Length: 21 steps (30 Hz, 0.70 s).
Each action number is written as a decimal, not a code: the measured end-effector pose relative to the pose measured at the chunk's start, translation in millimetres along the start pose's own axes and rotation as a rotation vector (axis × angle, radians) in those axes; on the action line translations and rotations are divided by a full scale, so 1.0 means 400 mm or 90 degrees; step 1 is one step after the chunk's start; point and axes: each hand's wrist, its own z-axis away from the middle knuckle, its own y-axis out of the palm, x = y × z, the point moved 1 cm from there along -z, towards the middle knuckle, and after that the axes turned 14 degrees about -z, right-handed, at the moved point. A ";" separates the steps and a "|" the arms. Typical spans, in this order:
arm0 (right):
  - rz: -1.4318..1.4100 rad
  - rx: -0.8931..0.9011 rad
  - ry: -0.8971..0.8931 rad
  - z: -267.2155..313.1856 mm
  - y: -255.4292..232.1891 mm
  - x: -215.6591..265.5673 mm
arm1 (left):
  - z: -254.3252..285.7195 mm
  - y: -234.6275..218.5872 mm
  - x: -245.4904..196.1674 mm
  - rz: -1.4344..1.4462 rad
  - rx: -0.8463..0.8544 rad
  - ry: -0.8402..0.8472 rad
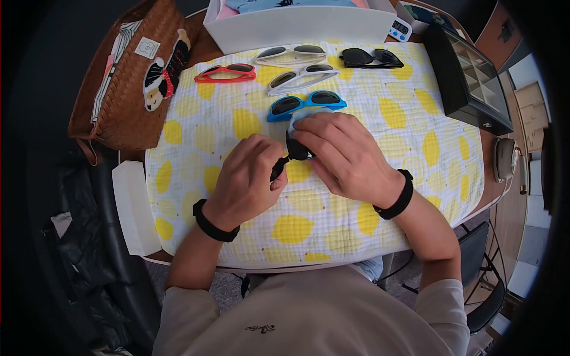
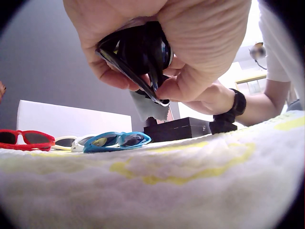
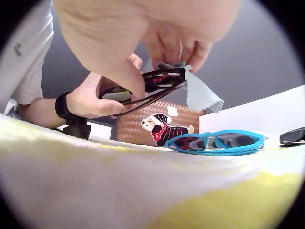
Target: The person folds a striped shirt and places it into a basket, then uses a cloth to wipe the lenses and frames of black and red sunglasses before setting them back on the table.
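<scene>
Dark sunglasses (image 1: 298, 148) are held above the cloth between both hands. The left hand (image 1: 248, 180) grips one side of the frame; in the left wrist view its fingers pinch the folded sunglasses (image 2: 138, 50). My right hand (image 1: 353, 155) holds a pale blue wiping cloth (image 1: 309, 115) against the other lens, thumb beneath and fingers on top. In the right wrist view the wiping cloth (image 3: 201, 93) hangs with a zigzag edge past the sunglasses (image 3: 164, 78). Just beyond the hands lie blue sunglasses (image 1: 306, 105).
Red sunglasses (image 1: 225, 73), white pairs (image 1: 303, 79) and a black pair (image 1: 371, 58) lie on the lemon-print cloth (image 1: 294, 228). Around them stand a woven bag (image 1: 133, 77), a white box (image 1: 297, 26), a black compartment case (image 1: 469, 80) and, at the left, a white box (image 1: 135, 207).
</scene>
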 end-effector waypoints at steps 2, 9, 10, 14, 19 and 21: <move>0.004 0.020 -0.010 0.002 -0.004 -0.003 | 0.000 0.001 0.001 0.003 0.002 0.000; -0.031 0.024 -0.069 0.007 0.008 -0.010 | 0.001 0.003 -0.001 0.004 -0.002 -0.006; -0.031 0.024 -0.069 0.009 0.010 -0.011 | 0.001 0.003 -0.001 0.005 -0.001 -0.008; -0.032 0.029 -0.106 0.007 0.007 -0.006 | 0.004 0.008 0.002 0.009 -0.004 -0.008; -0.014 0.029 -0.097 0.005 -0.006 0.000 | 0.006 0.005 0.008 -0.003 0.004 -0.015; 0.032 -0.025 -0.095 0.006 0.000 -0.005 | 0.005 0.003 0.008 -0.003 0.005 -0.017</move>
